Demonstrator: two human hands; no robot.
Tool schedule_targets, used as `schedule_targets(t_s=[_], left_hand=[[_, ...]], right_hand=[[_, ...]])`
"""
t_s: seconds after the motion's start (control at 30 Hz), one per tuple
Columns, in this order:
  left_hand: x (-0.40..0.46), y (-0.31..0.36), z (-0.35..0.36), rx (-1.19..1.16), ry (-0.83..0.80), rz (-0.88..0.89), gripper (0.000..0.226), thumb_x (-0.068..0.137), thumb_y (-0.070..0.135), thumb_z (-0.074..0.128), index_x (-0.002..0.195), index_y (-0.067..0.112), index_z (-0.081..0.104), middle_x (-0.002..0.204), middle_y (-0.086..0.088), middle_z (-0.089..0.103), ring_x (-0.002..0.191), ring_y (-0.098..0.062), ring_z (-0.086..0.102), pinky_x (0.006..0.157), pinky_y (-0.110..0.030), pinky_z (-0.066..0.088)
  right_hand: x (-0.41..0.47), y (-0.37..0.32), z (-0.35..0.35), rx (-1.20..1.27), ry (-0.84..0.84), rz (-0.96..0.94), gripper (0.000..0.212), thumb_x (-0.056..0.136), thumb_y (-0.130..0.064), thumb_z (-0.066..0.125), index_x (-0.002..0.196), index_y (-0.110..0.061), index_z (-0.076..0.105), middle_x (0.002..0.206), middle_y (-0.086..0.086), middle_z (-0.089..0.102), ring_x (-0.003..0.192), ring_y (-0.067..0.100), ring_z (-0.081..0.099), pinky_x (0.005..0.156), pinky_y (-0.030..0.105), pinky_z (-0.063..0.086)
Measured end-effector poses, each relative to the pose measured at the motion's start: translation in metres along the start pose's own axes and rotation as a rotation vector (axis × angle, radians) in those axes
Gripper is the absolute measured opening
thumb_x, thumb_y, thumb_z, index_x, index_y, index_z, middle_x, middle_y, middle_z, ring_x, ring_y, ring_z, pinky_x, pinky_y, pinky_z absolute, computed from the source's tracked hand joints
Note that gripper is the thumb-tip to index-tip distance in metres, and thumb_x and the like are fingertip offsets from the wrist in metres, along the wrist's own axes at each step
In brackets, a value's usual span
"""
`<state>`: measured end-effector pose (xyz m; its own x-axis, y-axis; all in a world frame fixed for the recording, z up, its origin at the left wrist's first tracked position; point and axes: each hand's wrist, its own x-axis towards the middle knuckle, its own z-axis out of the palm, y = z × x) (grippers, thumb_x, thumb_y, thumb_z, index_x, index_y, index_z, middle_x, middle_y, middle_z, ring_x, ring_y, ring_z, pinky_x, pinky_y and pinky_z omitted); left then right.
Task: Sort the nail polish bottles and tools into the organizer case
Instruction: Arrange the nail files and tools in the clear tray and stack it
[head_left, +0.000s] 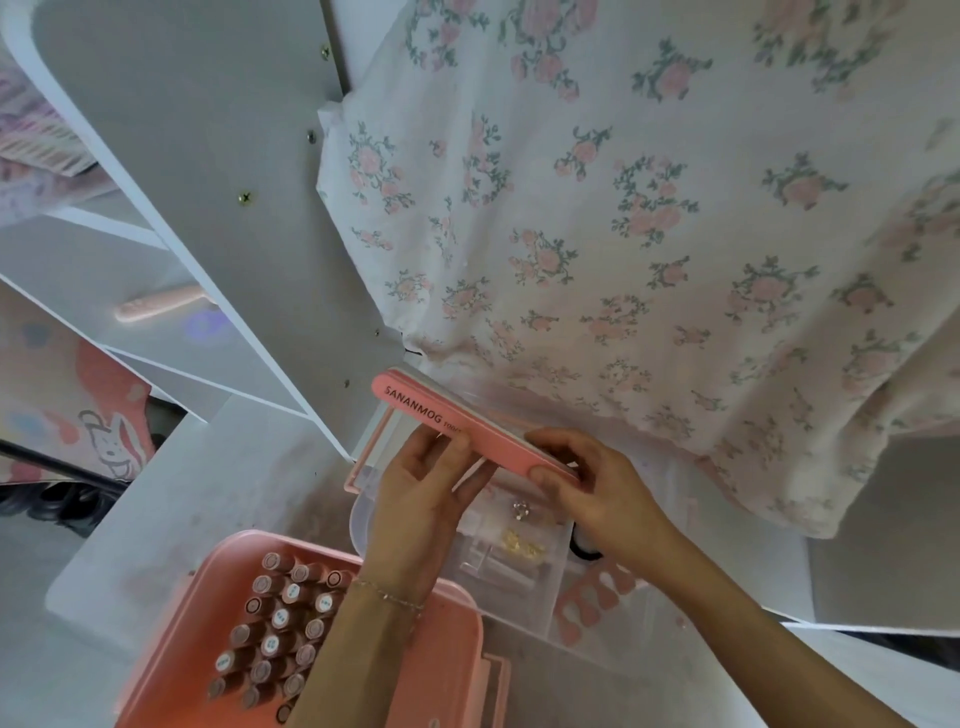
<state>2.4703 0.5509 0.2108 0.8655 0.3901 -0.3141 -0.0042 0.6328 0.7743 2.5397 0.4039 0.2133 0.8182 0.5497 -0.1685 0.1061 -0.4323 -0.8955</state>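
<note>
A long pink nail buffer block printed SANANMOG is held between both hands above a clear organizer tray. My left hand grips its middle from below, thumb on top. My right hand pinches its right end. The clear tray holds small gold charms, a clear gem and white pieces. A pink organizer case at the lower left holds several nail polish bottles standing caps up. A pink toe separator lies in the clear tray's right part.
A floral cloth covers the surface beyond the tray. White shelving stands at the left with a pink tool on one shelf. A patterned mat lies at the far left.
</note>
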Motion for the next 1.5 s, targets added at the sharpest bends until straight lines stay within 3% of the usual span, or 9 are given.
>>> schedule_targets(t_s=[0.13,0.23,0.37,0.53,0.83,1.07,1.17,1.4,1.5], left_hand=[[0.002,-0.005,-0.002,0.073,0.111,0.036,0.033,0.071,0.021,0.063,0.098,0.003,0.062,0.088,-0.006,0.071,0.09,-0.023,0.068,0.08,-0.031,0.056],[0.001,-0.001,-0.009,0.104,0.171,0.086,0.027,0.074,0.02,0.063,0.095,0.004,0.064,0.084,-0.003,0.072,0.086,-0.02,0.069,0.076,-0.029,0.057],[0.0,0.01,-0.022,0.139,0.234,0.131,0.02,0.078,0.016,0.062,0.094,0.005,0.065,0.083,-0.002,0.073,0.085,-0.019,0.069,0.07,-0.024,0.056],[-0.001,0.016,-0.029,0.165,0.253,0.128,0.023,0.078,0.018,0.062,0.097,0.005,0.065,0.086,-0.003,0.073,0.087,-0.021,0.069,0.072,-0.026,0.057],[0.008,0.01,-0.015,0.127,0.202,0.029,0.012,0.086,0.011,0.058,0.093,0.005,0.065,0.083,-0.004,0.073,0.083,-0.021,0.07,0.07,-0.025,0.057],[0.025,0.006,0.002,0.156,0.168,-0.152,0.013,0.087,0.01,0.059,0.097,0.002,0.063,0.09,-0.013,0.072,0.083,-0.025,0.07,0.065,-0.025,0.057],[0.032,0.005,0.01,0.162,0.197,-0.204,0.011,0.087,0.01,0.06,0.094,0.002,0.062,0.09,-0.013,0.07,0.081,-0.024,0.07,0.063,-0.025,0.057],[0.039,-0.002,0.023,0.181,0.237,-0.236,0.013,0.087,0.007,0.06,0.095,-0.003,0.059,0.09,-0.015,0.068,0.078,-0.024,0.069,0.065,-0.027,0.059],[0.041,-0.002,0.025,0.235,0.189,-0.263,0.012,0.087,0.008,0.059,0.094,-0.002,0.06,0.093,-0.014,0.066,0.082,-0.023,0.066,0.068,-0.026,0.058]], right_hand=[[0.002,0.006,-0.002,-0.027,-0.093,0.026,0.024,0.087,-0.043,0.053,0.111,-0.042,0.057,0.111,-0.022,0.061,0.101,-0.007,0.056,0.09,0.017,0.042],[0.012,0.012,-0.006,-0.09,-0.07,0.023,0.057,0.083,-0.059,0.031,0.128,-0.03,0.05,0.127,-0.017,0.053,0.115,-0.008,0.046,0.101,0.017,0.035],[0.031,0.025,-0.003,-0.401,-0.156,0.013,0.052,0.097,-0.044,0.023,0.141,-0.018,0.034,0.147,-0.003,0.035,0.135,0.009,0.028,0.108,0.019,0.018],[0.041,0.038,0.006,-0.636,-0.136,-0.035,0.045,0.099,-0.035,0.028,0.138,-0.016,0.038,0.141,0.003,0.041,0.13,0.019,0.031,0.106,0.027,0.022],[0.036,0.045,-0.001,-0.391,-0.17,0.021,0.036,0.098,-0.028,0.035,0.13,-0.019,0.05,0.126,-0.004,0.054,0.113,0.011,0.051,0.088,0.015,0.033],[0.029,0.039,-0.008,0.157,-0.08,0.186,0.034,0.092,-0.044,0.034,0.103,-0.026,0.06,0.091,-0.014,0.07,0.092,0.001,0.065,0.076,0.008,0.047],[0.024,0.033,-0.014,0.108,-0.163,0.155,0.043,0.084,-0.054,0.036,0.108,-0.029,0.063,0.102,-0.01,0.068,0.096,0.001,0.062,0.086,0.017,0.047],[0.023,0.031,-0.023,0.165,-0.194,0.167,0.016,0.092,-0.028,0.05,0.093,-0.033,0.066,0.093,-0.007,0.066,0.081,-0.006,0.061,0.072,0.007,0.045],[0.023,0.036,-0.023,0.123,-0.131,0.176,0.021,0.096,-0.021,0.045,0.1,-0.026,0.065,0.102,0.003,0.066,0.093,0.007,0.061,0.085,0.02,0.046]])
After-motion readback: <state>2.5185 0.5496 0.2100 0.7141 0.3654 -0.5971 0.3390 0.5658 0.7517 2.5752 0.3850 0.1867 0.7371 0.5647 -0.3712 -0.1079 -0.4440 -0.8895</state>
